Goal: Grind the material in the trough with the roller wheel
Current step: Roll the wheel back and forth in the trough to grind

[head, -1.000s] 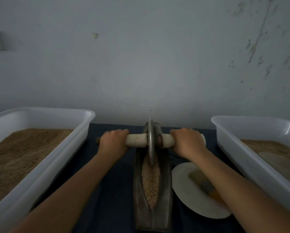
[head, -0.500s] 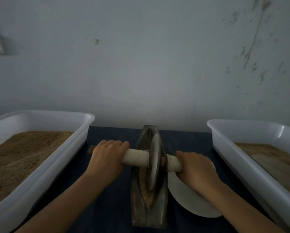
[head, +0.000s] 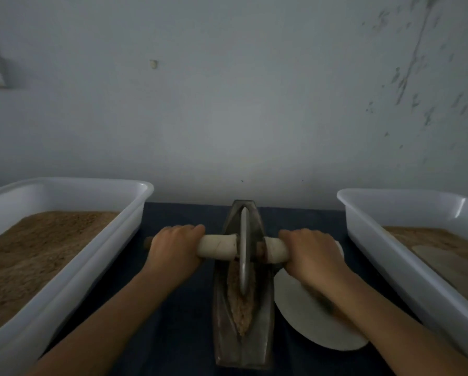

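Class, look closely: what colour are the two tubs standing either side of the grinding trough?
White, both the left tub and the right tub; only the head view shows them.

No words to read, no numbers, no labels, no brand names, no signs on anything here

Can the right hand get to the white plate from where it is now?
Probably yes. The right hand grips the roller handle directly above the white plate, with nothing between them; it would only have to let go of its grip on the handle first.
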`<state>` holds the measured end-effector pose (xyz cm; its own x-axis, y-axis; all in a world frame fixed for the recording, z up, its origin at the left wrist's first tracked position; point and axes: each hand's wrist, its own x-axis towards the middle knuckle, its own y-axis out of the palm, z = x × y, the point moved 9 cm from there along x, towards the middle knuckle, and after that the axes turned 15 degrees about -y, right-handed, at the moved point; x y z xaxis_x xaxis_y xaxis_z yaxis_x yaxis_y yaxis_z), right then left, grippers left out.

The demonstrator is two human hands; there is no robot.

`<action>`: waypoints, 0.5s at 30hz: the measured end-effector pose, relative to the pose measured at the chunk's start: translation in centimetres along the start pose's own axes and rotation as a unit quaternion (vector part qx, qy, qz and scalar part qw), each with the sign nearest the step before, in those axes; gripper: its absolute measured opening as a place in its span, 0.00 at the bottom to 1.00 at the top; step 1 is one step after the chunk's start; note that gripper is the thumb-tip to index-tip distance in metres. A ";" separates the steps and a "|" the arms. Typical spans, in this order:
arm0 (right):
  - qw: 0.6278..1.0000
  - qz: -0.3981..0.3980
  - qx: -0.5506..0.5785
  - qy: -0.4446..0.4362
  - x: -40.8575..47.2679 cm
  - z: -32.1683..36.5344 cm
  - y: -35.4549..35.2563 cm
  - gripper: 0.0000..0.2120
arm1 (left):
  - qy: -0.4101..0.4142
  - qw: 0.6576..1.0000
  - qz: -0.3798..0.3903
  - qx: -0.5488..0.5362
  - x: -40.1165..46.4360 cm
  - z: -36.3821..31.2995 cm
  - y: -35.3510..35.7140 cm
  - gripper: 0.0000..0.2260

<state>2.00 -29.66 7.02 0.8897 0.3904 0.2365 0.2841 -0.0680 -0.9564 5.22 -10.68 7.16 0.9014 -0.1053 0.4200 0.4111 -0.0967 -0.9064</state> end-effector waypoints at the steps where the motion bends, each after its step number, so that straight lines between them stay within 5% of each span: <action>1: 1.000 0.002 0.005 0.008 0.7 -0.5 0.3 0.07 | -0.001 1.000 -0.004 0.008 0.8 -0.2 0.3 0.09; 15: 0.999 0.010 0.035 0.026 1.9 -2.3 2.0 0.06 | 0.021 0.999 -0.008 0.026 2.9 -1.6 0.1 0.10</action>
<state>5.09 -31.16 5.95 0.9129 0.3418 0.2230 0.2408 -0.0099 -0.9705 7.64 -12.61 8.39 0.8884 -0.1453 0.4355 0.4336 -0.0465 -0.8999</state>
